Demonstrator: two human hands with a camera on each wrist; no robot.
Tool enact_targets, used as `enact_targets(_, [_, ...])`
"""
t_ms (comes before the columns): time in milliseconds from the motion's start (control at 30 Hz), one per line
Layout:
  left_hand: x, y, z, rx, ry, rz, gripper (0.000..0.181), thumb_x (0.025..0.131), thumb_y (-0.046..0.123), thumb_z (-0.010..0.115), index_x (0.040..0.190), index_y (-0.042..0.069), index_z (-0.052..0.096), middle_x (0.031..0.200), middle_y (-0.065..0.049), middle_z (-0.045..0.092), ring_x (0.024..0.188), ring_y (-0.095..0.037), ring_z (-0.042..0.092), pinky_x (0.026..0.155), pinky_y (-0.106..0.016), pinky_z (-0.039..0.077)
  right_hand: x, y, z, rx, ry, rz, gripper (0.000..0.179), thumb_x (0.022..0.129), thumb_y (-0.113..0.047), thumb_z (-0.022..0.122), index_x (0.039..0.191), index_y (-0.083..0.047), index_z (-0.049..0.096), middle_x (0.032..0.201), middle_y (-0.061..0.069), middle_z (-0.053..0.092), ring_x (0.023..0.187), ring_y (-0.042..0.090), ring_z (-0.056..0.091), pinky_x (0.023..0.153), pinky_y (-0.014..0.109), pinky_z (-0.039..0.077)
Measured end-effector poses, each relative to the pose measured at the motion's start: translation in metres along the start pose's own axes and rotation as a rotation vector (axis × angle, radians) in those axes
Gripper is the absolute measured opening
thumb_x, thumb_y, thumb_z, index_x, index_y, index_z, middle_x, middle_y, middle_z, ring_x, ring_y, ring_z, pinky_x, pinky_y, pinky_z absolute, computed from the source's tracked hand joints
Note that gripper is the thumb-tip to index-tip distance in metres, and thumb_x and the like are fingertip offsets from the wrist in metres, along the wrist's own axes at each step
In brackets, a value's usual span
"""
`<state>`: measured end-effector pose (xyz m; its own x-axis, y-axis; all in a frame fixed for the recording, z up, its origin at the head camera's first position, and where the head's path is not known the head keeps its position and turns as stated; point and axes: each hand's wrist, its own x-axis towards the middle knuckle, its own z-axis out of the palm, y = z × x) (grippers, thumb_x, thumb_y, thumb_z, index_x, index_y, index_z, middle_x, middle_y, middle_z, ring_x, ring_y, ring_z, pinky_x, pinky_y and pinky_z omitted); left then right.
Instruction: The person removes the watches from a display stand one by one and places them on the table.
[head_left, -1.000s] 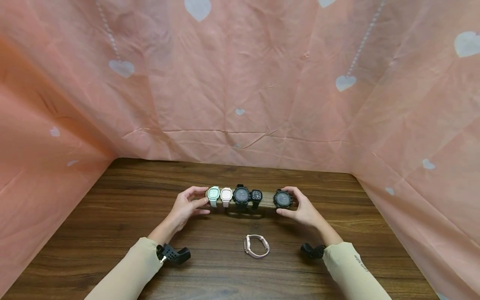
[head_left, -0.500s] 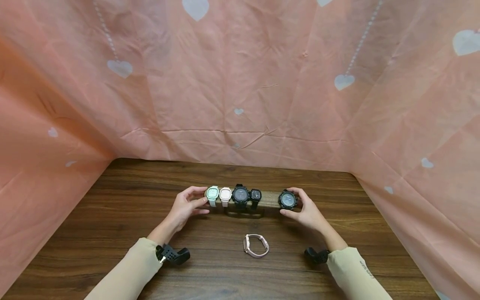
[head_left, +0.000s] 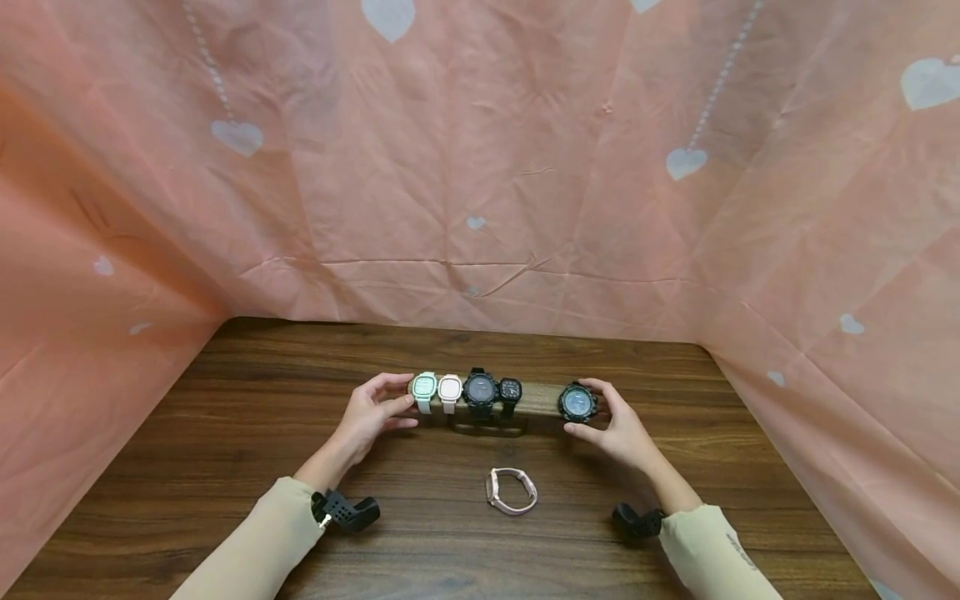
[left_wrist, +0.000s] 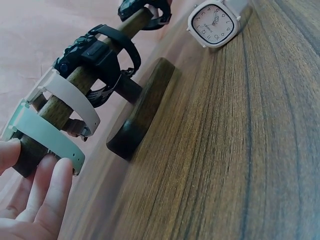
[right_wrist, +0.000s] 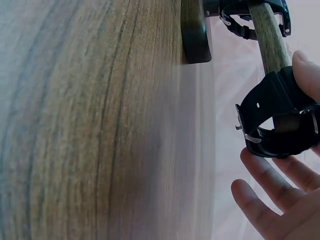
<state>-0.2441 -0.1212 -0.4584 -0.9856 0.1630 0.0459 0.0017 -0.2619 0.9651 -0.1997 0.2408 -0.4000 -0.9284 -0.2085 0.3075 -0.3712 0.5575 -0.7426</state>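
A wooden watch stand [head_left: 538,399] carries a row of watches on its bar. My left hand [head_left: 372,412] grips the bar's left end, beside the mint-green watch [head_left: 424,386]. To the right of that follow a pale pink watch [head_left: 450,389], a large black watch [head_left: 480,388] and a smaller black square watch [head_left: 511,390]. At the bar's right end, my right hand [head_left: 619,425] holds another black watch [head_left: 577,402] between thumb and fingers. Its strap loops around the bar, as the right wrist view shows with the black strap [right_wrist: 267,102].
A pale pink watch [head_left: 512,492] with its strap closed in a loop lies on the wooden table [head_left: 420,542] in front of the stand. The stand's base [left_wrist: 142,112] rests on the table. A pink curtain [head_left: 480,167] hangs behind and at both sides.
My right hand and the black watch have slid right along the bar, widening the gap to the smaller black watch. My left hand stays at the left end.
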Motion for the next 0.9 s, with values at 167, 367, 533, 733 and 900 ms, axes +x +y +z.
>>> enact_targets(167, [0.000,0.000,0.001,0.001,0.004,-0.002,0.042,0.084,-0.006,0.063,0.124,-0.008,0.050,0.107,-0.015,0.052,0.076,-0.022,0.063,0.070,-0.045,0.056,-0.004,0.007,0.000,-0.003,0.018,-0.034,0.065,0.072,-0.001,0.077,0.128,0.005,0.045,0.112,0.023,0.054,0.088,0.034,0.056,0.076,0.053,0.048])
enact_targets(367, [0.000,0.001,0.001,-0.009,0.023,-0.015,0.039,0.084,-0.007,0.062,0.121,-0.006,0.053,0.108,-0.016,0.052,0.075,-0.023,0.063,0.069,-0.044,0.056,-0.007,0.038,0.003,-0.038,0.049,-0.036,0.067,0.073,-0.008,0.079,0.131,-0.005,0.047,0.115,0.016,0.054,0.090,0.025,0.055,0.077,0.049,0.049])
enact_targets(533, [-0.001,0.001,0.001,-0.001,0.020,-0.013,0.039,0.084,-0.007,0.062,0.122,-0.007,0.051,0.108,-0.016,0.051,0.076,-0.023,0.063,0.070,-0.044,0.056,-0.013,0.048,0.001,-0.036,0.052,-0.028,0.068,0.072,-0.015,0.081,0.131,-0.009,0.048,0.116,0.011,0.053,0.088,0.020,0.055,0.075,0.044,0.050])
enact_targets(733, [-0.001,0.001,0.000,0.004,0.015,-0.009,0.040,0.084,-0.006,0.062,0.123,-0.007,0.051,0.108,-0.015,0.051,0.078,-0.023,0.063,0.070,-0.044,0.056,-0.019,0.049,0.000,-0.061,0.063,-0.056,0.068,0.072,-0.015,0.081,0.131,-0.009,0.049,0.112,0.008,0.054,0.086,0.014,0.053,0.074,0.041,0.051])
enact_targets(900, [-0.002,0.002,0.001,0.010,0.015,-0.011,0.039,0.085,-0.005,0.062,0.123,-0.006,0.051,0.109,-0.016,0.051,0.078,-0.023,0.063,0.071,-0.043,0.056,-0.025,0.042,0.000,-0.070,0.068,-0.076,0.067,0.071,-0.010,0.081,0.130,-0.006,0.049,0.109,0.008,0.056,0.085,0.011,0.054,0.072,0.044,0.052])
